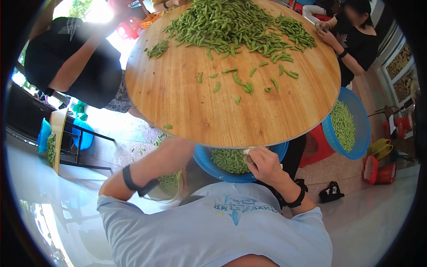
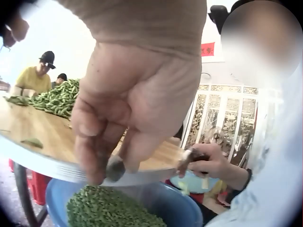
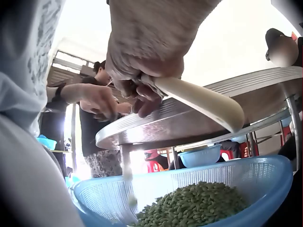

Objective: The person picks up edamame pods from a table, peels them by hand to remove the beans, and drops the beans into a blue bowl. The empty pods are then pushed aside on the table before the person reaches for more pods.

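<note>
My left hand [image 1: 173, 151] hangs with fingers bent downward at the left of the blue basket [image 1: 205, 168], blurred in the head view. In the left wrist view a small dark grey-green rounded tip [image 2: 115, 169] shows at its fingers. My right hand [image 1: 267, 167] is over the basket's right side, near the table edge. It grips a tool with a smooth cream handle [image 3: 203, 101]; the tool's working end is hidden in the fingers. Shelled green beans [image 3: 194, 203] fill the basket below. A blurred pale green bit [image 3: 132, 201] appears above its left side.
The round wooden table [image 1: 187, 102] carries a big heap of green bean pods [image 1: 227, 22] and scattered single pods. A bucket of green pods [image 1: 168, 182] stands below my left forearm. Another blue basket of beans [image 1: 342, 129] is at the right. People sit or stand around the table.
</note>
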### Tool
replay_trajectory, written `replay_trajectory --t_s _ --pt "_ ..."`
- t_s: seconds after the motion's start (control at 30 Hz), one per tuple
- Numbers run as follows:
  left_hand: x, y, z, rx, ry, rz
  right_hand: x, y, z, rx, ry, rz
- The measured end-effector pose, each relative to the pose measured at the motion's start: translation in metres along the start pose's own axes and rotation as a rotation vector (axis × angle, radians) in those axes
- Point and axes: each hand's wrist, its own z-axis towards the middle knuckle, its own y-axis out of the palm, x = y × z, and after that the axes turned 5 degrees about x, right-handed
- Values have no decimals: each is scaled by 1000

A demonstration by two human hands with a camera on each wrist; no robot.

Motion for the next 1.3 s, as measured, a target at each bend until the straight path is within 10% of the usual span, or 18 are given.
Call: replay_trajectory --t_s 0.13,0.3,0.43,0.5,0.63,1.3 --pt "-59 -15 84 497 -39 84 1 8 0 21 97 97" --pt "-128 -7 159 664 130 204 -6 -1 -3 -35 278 272" --pt "-123 2 162 652 70 252 3 -2 -11 -29 491 582" --pt "-88 3 151 561 -209 -257 -4 -5 -3 18 589 701" --pt "9 -4 109 403 -224 -1172 -6 -5 13 138 729 994" --pt "53 32 89 191 -131 -1749 -7 10 8 167 760 1139"
